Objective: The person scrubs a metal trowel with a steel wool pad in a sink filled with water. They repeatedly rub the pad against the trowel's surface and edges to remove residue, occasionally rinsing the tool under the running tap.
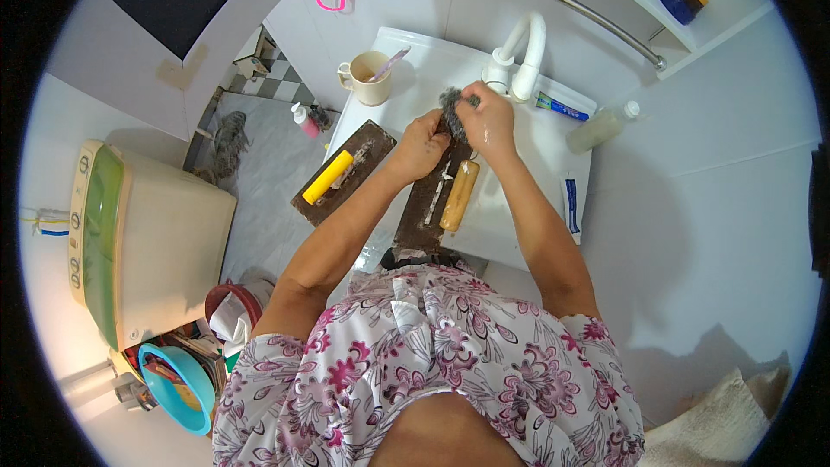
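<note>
My right hand [489, 124] grips a grey wad of steel wool [449, 102] against the far end of a plastering trowel [415, 217]. That trowel has a brown, stained blade with white residue and a tan handle [460, 196]. Around the same blade's far part, my left hand [420, 148] is closed, its fingertips close to the wool. Left of it, a second trowel [371, 137] with a yellow handle [328, 178] lies across the left rim of the white washbasin [425, 45]. The near end of the held trowel reaches towards my waist.
A white tap [535, 55] rises at the back, beside a toothpaste tube [561, 106]. A mug with a toothbrush [371, 81] stands back left. On the right are a bottle [600, 130] and another tube [571, 207]. A washing machine [172, 233] and blue basin [206, 395] are left.
</note>
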A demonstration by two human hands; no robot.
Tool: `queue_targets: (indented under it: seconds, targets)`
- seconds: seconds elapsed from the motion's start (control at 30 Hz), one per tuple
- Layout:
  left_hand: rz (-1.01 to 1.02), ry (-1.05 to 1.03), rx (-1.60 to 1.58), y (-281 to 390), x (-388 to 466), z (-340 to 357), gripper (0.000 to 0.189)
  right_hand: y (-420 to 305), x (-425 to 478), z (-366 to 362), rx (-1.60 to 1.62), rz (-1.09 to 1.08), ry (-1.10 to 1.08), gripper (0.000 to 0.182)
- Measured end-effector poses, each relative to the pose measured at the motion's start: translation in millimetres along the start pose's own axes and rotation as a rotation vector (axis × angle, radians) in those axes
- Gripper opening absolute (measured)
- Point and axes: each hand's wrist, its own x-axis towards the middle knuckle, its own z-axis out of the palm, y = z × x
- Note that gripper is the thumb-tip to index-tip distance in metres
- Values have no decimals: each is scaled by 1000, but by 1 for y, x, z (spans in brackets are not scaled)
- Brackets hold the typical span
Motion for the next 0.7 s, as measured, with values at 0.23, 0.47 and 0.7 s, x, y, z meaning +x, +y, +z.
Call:
queue_targets:
  seconds: [0.23, 0.47, 0.7]
  targets:
    - [27, 18, 16, -9, -1, 2, 32, -11, 12, -14, 38, 146, -69, 20]
    - [12, -10, 38, -2, -7, 2, 21, -4, 5, -11, -32, 87, -70, 18]
    - [-152, -32, 179, 4, -11, 7, 21, 3, -8, -4, -22, -9, 2, 18]
